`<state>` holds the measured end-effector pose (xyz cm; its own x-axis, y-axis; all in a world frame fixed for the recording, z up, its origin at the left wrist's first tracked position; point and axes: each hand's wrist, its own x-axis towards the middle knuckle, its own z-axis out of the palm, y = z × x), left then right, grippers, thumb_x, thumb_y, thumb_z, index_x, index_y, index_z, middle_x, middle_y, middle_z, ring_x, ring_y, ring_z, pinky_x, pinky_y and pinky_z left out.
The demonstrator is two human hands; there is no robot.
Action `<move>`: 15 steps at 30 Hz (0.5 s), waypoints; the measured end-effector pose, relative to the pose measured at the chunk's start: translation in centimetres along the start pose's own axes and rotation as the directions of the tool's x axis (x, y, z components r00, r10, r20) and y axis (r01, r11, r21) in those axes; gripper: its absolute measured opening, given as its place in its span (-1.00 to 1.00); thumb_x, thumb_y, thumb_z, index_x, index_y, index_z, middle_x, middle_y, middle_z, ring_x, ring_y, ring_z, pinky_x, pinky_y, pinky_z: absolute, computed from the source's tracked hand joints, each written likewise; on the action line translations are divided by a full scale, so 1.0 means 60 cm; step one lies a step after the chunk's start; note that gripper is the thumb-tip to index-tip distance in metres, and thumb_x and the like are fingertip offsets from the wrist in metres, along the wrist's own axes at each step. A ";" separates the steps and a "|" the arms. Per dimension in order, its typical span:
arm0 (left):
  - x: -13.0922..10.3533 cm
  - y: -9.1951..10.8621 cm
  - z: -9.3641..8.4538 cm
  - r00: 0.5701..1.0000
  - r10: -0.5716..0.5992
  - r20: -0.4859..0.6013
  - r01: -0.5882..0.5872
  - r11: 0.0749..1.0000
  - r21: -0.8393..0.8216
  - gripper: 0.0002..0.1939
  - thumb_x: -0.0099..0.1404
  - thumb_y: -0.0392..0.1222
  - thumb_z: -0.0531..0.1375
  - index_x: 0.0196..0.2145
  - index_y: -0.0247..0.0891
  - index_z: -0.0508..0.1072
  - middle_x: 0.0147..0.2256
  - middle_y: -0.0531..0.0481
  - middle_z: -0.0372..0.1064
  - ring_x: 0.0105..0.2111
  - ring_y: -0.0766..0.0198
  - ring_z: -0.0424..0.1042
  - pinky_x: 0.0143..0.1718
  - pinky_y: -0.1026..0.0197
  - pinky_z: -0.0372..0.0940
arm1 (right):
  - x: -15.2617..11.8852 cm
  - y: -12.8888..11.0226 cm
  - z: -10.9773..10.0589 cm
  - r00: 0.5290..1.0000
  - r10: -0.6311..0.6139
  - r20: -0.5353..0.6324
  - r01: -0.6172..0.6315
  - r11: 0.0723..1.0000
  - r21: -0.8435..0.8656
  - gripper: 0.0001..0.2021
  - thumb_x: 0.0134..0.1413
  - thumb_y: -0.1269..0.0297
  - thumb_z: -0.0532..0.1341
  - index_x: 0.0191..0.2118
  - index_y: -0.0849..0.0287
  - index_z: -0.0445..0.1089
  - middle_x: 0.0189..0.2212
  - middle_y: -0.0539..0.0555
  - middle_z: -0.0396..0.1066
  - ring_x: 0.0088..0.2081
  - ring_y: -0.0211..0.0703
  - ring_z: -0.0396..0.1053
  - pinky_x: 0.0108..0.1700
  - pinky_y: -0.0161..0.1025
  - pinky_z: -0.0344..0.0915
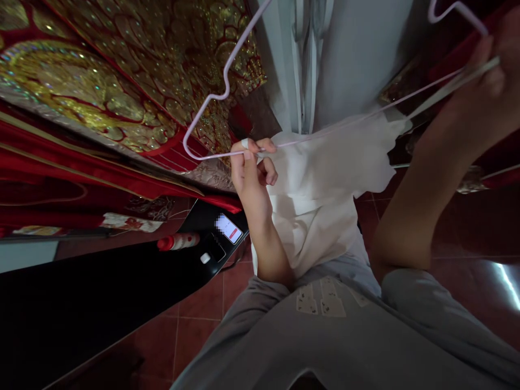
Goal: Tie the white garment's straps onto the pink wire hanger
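A pale pink clothes hanger [226, 76] stretches across the upper view, its hook end out of frame. My left hand [254, 168] pinches its lower bar near the left corner, with a white band around one finger. Below the bar hangs a white garment [325, 168] with uneven edges, its cloth falling against my front. At the upper right my right hand [487, 81] is closed on a thin white strap [439, 97] running up from the garment. The hanger's right corner passes behind that hand, and its fingers are dim and partly hidden.
Red and gold sequined costumes [122, 81] hang at left. A black table [101, 309] below them bears a lit phone [229, 227], a dark phone, a white earbud case [205, 258] and a red-capped bottle [179, 241]. White door handles [304, 65] stand ahead; the floor is red tile.
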<state>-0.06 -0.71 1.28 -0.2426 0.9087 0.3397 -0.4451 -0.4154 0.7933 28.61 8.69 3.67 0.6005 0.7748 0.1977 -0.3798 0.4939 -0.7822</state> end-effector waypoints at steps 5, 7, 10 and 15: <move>0.000 -0.005 0.006 1.000 0.017 -0.009 -0.017 1.000 -0.023 -0.80 0.50 -0.10 0.28 -0.25 -0.19 0.37 -0.28 -0.03 0.46 -0.66 0.46 -0.04 -0.64 0.30 -0.08 | -0.142 0.028 0.014 0.844 -0.490 0.217 0.505 0.863 -0.013 -0.71 0.11 0.59 0.20 -0.23 0.08 0.59 -0.37 -0.12 0.58 -0.35 -0.38 0.53 -0.25 -0.33 0.40; 0.000 -0.005 0.006 1.000 0.015 -0.016 -0.015 1.000 -0.009 -0.81 0.54 -0.13 0.24 -0.25 -0.20 0.36 -0.27 -0.03 0.45 -0.65 0.46 -0.03 -0.63 0.30 -0.07 | -0.181 0.037 0.031 0.767 -0.431 0.475 0.554 0.818 -0.153 -0.77 0.19 0.46 0.28 -0.09 0.06 0.57 -0.19 0.00 0.61 -0.13 -0.22 0.58 -0.05 -0.19 0.48; -0.001 -0.003 0.003 1.000 0.001 -0.007 -0.001 1.000 -0.024 -0.83 0.59 -0.21 0.17 -0.24 -0.22 0.37 -0.27 -0.02 0.47 -0.66 0.50 -0.01 -0.64 0.33 -0.07 | -0.204 0.042 0.045 0.662 -0.269 0.699 0.618 0.724 -0.306 -0.86 0.27 0.30 0.29 -0.08 -0.01 0.53 -0.13 0.02 0.61 -0.04 -0.08 0.56 0.10 0.00 0.46; -0.005 0.002 -0.006 0.990 -0.139 -0.033 0.139 0.990 -0.014 -0.86 0.58 -0.16 0.18 -0.20 -0.21 0.35 -0.22 -0.04 0.57 -0.67 0.49 -0.09 -0.66 0.32 -0.11 | -0.209 0.050 0.038 0.725 -0.231 0.649 0.613 0.645 -0.456 -0.87 0.37 0.17 0.19 -0.22 -0.07 0.48 -0.26 0.01 0.59 -0.17 -0.04 0.51 0.12 0.14 0.44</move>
<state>-0.33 -1.03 1.11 -0.2071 0.9557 0.2090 -0.4865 -0.2859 0.8256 18.31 1.37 0.19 0.0665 0.7038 0.7073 0.4446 0.6137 -0.6525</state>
